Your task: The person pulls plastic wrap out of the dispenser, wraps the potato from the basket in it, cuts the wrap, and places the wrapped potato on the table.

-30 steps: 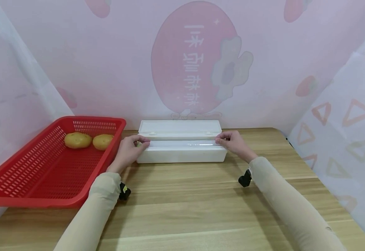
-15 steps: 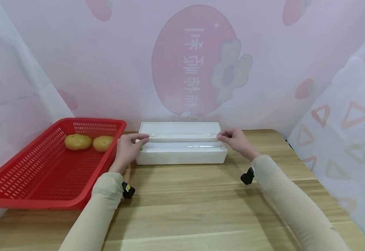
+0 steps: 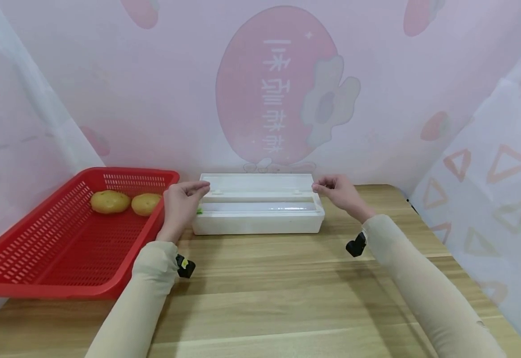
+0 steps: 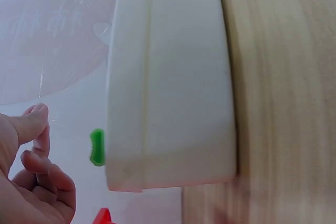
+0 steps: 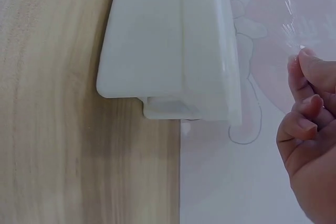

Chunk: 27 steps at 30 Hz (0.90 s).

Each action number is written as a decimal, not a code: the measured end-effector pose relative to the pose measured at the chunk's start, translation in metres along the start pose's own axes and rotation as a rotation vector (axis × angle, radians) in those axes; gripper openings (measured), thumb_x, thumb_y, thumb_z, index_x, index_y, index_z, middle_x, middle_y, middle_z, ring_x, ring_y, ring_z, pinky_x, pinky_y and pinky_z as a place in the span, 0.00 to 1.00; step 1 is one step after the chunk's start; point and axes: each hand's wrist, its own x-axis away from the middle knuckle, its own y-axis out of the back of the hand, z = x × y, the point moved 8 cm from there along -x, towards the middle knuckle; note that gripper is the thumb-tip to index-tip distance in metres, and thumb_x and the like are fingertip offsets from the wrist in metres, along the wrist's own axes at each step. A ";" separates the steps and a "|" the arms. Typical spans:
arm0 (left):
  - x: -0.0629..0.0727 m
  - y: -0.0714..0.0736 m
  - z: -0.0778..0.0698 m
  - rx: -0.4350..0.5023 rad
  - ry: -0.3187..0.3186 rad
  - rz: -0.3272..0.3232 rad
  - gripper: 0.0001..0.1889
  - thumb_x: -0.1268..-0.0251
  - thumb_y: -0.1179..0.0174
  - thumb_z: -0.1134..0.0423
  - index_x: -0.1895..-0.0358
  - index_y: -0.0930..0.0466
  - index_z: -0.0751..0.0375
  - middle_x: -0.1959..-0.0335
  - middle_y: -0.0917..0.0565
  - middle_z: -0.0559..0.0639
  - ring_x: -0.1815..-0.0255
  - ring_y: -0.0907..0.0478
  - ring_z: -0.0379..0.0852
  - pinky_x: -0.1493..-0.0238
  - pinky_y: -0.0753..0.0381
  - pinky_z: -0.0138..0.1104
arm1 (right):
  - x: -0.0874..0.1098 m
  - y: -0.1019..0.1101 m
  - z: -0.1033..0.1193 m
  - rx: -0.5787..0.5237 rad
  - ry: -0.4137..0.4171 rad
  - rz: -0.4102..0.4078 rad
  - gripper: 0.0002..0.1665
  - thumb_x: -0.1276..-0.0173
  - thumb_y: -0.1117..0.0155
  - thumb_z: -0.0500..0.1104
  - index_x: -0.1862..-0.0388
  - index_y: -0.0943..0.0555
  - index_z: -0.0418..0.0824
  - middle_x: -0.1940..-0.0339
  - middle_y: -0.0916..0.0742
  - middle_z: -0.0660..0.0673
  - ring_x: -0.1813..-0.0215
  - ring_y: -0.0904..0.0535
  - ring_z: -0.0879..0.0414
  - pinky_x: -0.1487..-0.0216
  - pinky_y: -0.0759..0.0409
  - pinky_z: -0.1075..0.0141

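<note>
A long white cling film dispenser box (image 3: 257, 224) stands on the table with its lid (image 3: 260, 183) raised at the back. Inside lies a pale roll (image 3: 256, 207), and a green slider (image 3: 200, 211) sits at the left end. My left hand (image 3: 179, 210) pinches one corner of clear cling film (image 4: 43, 72) between thumb and forefinger, above the box's left end. Over the right end, my right hand (image 3: 342, 197) pinches the other corner, where thin creases of film (image 5: 289, 17) catch the light. The sheet between is nearly invisible in the head view.
On the left stands a red perforated basket (image 3: 81, 289), its rim close to my left forearm. Two potatoes (image 3: 110, 202) lie at its far end. A printed cloth (image 3: 175, 99) hangs behind the wooden table (image 3: 260, 298).
Both hands have risen from the box's front opening and moved slightly apart, drawing the film's edge upward. The box, basket and potatoes stay put.
</note>
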 end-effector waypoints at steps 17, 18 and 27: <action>-0.006 0.016 -0.028 0.000 -0.069 -0.073 0.10 0.35 0.33 0.60 0.54 0.11 0.57 0.66 0.13 0.51 0.76 0.25 0.47 0.80 0.32 0.33 | -0.001 0.019 0.024 -0.007 0.020 -0.002 0.09 0.27 0.37 0.43 0.59 0.17 0.37 0.67 0.17 0.43 0.67 0.30 0.54 0.66 0.30 0.64; -0.006 0.017 -0.028 0.002 -0.058 -0.074 0.10 0.35 0.33 0.59 0.54 0.11 0.56 0.65 0.13 0.50 0.75 0.25 0.47 0.79 0.31 0.33 | -0.001 0.020 0.025 -0.008 0.021 -0.004 0.10 0.28 0.37 0.43 0.59 0.17 0.36 0.67 0.17 0.43 0.67 0.30 0.55 0.66 0.30 0.64; -0.004 0.024 -0.041 -0.016 -0.047 -0.098 0.10 0.33 0.35 0.58 0.54 0.11 0.56 0.63 0.13 0.50 0.70 0.23 0.46 0.71 0.26 0.34 | -0.001 0.028 0.038 0.015 0.043 -0.020 0.12 0.27 0.37 0.46 0.58 0.17 0.38 0.66 0.18 0.43 0.65 0.29 0.48 0.67 0.30 0.64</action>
